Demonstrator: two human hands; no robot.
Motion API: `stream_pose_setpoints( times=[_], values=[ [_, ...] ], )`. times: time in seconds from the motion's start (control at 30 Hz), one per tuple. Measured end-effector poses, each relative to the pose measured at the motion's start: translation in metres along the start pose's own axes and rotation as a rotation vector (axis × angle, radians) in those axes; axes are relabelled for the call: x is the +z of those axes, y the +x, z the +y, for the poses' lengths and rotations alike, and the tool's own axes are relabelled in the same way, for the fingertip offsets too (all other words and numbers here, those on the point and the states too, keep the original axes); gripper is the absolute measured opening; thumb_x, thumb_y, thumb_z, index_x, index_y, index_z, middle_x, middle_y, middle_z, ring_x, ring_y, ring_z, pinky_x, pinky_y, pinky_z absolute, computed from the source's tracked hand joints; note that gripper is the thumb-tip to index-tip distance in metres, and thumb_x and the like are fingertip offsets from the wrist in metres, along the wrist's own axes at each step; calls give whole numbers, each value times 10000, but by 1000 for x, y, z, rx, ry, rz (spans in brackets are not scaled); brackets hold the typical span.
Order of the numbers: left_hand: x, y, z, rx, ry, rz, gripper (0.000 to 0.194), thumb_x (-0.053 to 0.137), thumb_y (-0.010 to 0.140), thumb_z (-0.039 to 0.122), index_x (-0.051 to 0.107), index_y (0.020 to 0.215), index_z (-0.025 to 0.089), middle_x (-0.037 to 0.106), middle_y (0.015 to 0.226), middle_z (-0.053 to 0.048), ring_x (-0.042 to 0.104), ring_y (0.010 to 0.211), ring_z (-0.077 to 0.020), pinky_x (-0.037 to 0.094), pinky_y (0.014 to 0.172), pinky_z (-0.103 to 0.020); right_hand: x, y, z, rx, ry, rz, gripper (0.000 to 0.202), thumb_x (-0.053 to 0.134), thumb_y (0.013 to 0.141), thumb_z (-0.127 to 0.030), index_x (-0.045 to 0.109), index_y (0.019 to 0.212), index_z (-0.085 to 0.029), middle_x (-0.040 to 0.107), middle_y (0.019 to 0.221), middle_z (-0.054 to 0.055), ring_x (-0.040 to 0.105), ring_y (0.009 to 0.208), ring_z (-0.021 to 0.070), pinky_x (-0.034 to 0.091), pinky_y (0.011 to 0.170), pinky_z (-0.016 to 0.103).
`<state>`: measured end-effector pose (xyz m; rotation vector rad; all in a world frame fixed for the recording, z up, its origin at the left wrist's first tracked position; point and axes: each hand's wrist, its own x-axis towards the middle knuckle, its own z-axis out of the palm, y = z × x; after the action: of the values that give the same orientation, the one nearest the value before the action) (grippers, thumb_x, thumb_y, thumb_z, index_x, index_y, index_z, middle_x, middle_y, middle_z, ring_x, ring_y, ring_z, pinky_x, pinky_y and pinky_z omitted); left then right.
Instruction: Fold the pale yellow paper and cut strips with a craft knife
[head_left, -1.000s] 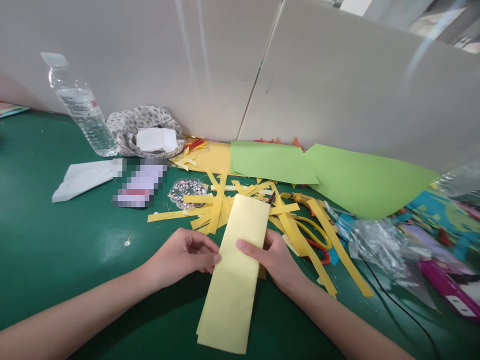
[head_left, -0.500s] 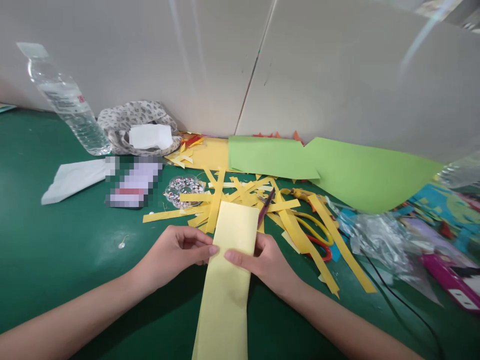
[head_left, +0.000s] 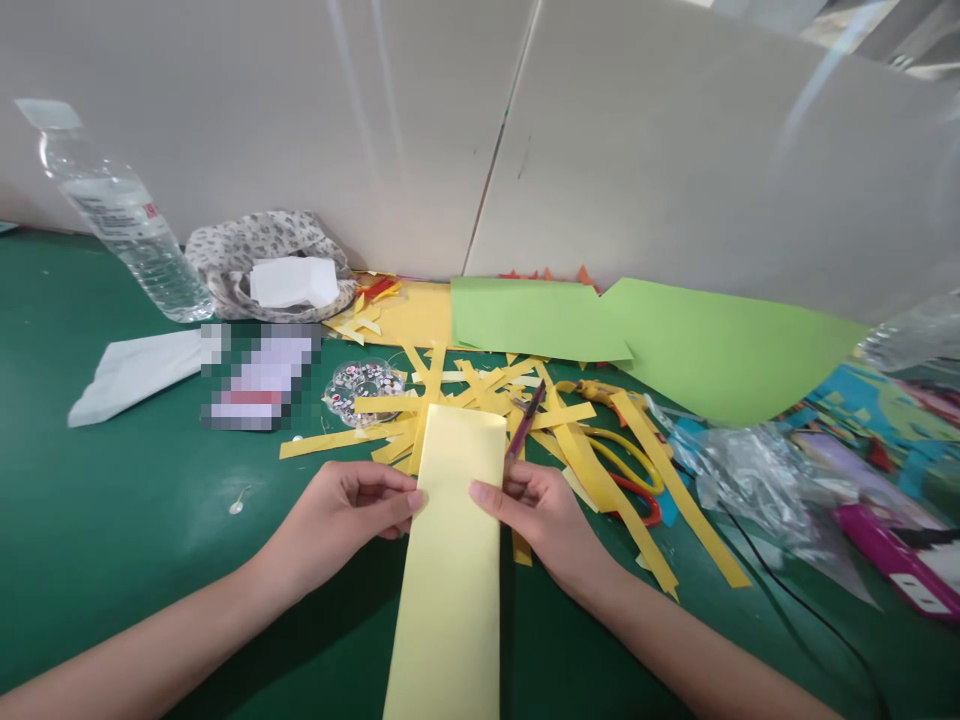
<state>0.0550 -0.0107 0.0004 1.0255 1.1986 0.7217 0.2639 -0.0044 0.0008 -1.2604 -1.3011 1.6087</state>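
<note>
A long folded sheet of pale yellow paper (head_left: 452, 600) runs from the bottom edge up to the middle of the view. My left hand (head_left: 367, 510) pinches its left edge between thumb and fingers. On the right edge, my right hand (head_left: 540, 510) grips the paper, thumb on top and fingers partly hidden behind. Just past the paper's top end lie several darker yellow strips (head_left: 382, 404) in a loose heap. A dark purple pointed tool (head_left: 527, 418) sits right beside the paper's upper right corner.
Green paper (head_left: 697, 345) leans along the wall. Scissors with yellow handles (head_left: 630, 455), a crumpled plastic bag (head_left: 772, 480) and a magenta tool (head_left: 892, 560) lie right. At left are a bottle (head_left: 127, 215), a cloth pouch (head_left: 262, 240), a tissue (head_left: 135, 375) and a phone (head_left: 262, 380).
My right thumb has shifted toward the paper's right edge and slightly up. The paper's top end now shows a slightly open fold. The whole view has shifted a little.
</note>
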Motion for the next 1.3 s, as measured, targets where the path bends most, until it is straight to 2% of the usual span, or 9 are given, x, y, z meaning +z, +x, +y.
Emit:
stream_pose_setpoints(
  times=[0.23, 0.47, 0.53, 0.63, 0.7, 0.87, 1.07, 1.2, 1.3],
  values=[
    [-2, 2, -3, 8, 69, 1, 243, 685, 710, 398, 707, 819, 181, 696, 754, -24, 625, 674, -133, 521, 638, -227, 2, 1, -1, 46, -9, 38, 301, 751, 641, -403, 680, 811, -165, 725, 838, 72, 685, 803, 229, 548, 730, 337],
    [-1, 2, -3, 18, 45, 5, 239, 684, 712, 388, 699, 815, 172, 689, 745, -16, 616, 665, -121, 513, 650, -225, 3, 2, -1, 36, -1, 3, 338, 739, 656, -418, 659, 864, -164, 716, 891, 77, 678, 817, 220, 542, 730, 328],
    [-2, 2, -2, 52, 18, 35, 245, 688, 707, 392, 694, 817, 173, 692, 747, -18, 623, 678, -128, 516, 671, -238, 3, 1, -1, 52, -30, -47, 340, 721, 670, -440, 659, 860, -165, 712, 827, 58, 673, 722, 189, 541, 627, 286],
    [-5, 2, 0, 101, -15, 102, 254, 690, 702, 403, 689, 826, 181, 695, 749, -16, 627, 680, -131, 527, 690, -253, 3, -1, -1, 79, -136, -129, 357, 638, 729, -511, 634, 701, -154, 639, 581, 8, 586, 481, 115, 456, 439, 210],
    [-6, 2, 1, 118, -23, 128, 257, 693, 699, 409, 689, 826, 186, 696, 743, -14, 625, 668, -130, 534, 684, -255, 3, -1, 1, 68, -198, -127, 407, 595, 752, -541, 584, 616, -158, 564, 487, -20, 526, 408, 91, 410, 398, 194],
    [-4, 0, 2, 149, -72, 148, 238, 701, 702, 392, 689, 813, 181, 700, 751, -12, 621, 660, -116, 541, 671, -235, 1, -1, 4, 18, -278, -58, 414, 580, 763, -548, 545, 596, -171, 474, 444, -48, 468, 370, 80, 347, 357, 186],
    [-6, 0, 6, 161, -152, 225, 223, 734, 678, 379, 686, 782, 187, 704, 778, 0, 623, 682, -97, 528, 656, -183, 2, -4, -4, -14, -319, -157, 428, 551, 787, -543, 497, 573, -176, 492, 476, -33, 491, 418, 85, 365, 402, 192],
    [-9, 0, 7, 185, -178, 256, 215, 744, 672, 365, 688, 779, 187, 707, 772, 0, 623, 671, -94, 526, 641, -175, 3, -5, -5, -46, -370, -110, 426, 544, 805, -511, 432, 551, -188, 427, 479, -50, 488, 445, 90, 386, 419, 195],
    [-10, 0, 8, 205, -193, 268, 214, 744, 678, 355, 688, 799, 188, 708, 769, 3, 627, 668, -91, 526, 644, -171, 4, -5, -5, -20, -296, -114, 353, 582, 784, -492, 481, 638, -186, 497, 581, -36, 515, 512, 100, 427, 432, 197]
  ],
)
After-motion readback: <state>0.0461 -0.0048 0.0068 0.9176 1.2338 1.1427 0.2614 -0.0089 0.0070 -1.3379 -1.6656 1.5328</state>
